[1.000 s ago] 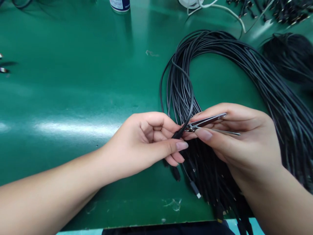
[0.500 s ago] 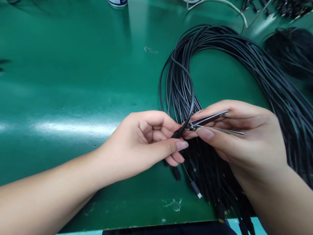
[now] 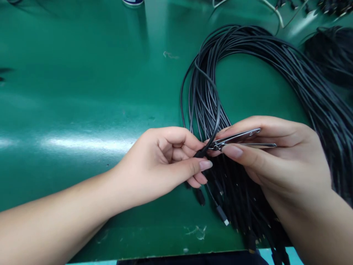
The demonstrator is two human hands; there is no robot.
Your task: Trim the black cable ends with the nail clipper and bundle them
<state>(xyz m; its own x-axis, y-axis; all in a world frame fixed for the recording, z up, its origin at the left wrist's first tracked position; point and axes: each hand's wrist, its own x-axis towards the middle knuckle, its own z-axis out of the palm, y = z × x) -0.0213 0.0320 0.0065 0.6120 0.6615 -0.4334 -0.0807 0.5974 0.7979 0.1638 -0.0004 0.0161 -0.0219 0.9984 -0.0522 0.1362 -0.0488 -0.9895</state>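
Observation:
Between its thumb and fingers my left hand (image 3: 173, 154) pinches the end of a black cable (image 3: 217, 110), near the dark sleeve behind its plug. My right hand (image 3: 284, 158) grips a shiny metal nail clipper (image 3: 239, 138), its lever swung out. The clipper's jaws are at the cable beside my left fingertips; whether they touch it I cannot tell. Under both hands lies a thick looped bundle of black cables (image 3: 248, 42), with several plugs hanging toward the table's front edge. One grey plug with a pale metal tip (image 3: 222, 215) sticks out below my left hand.
The green table (image 3: 68, 92) carries a second coil of black cable (image 3: 331, 55) at the right. Several connectors (image 3: 335, 6) lie at the back right near a pale cord (image 3: 275, 13). A can (image 3: 132, 2) stands at the back edge of view.
The nail clipper has tilted slightly, and its lever and body sit closer together. My right hand has shifted a little to the right and down. My left hand keeps its hold on the cable.

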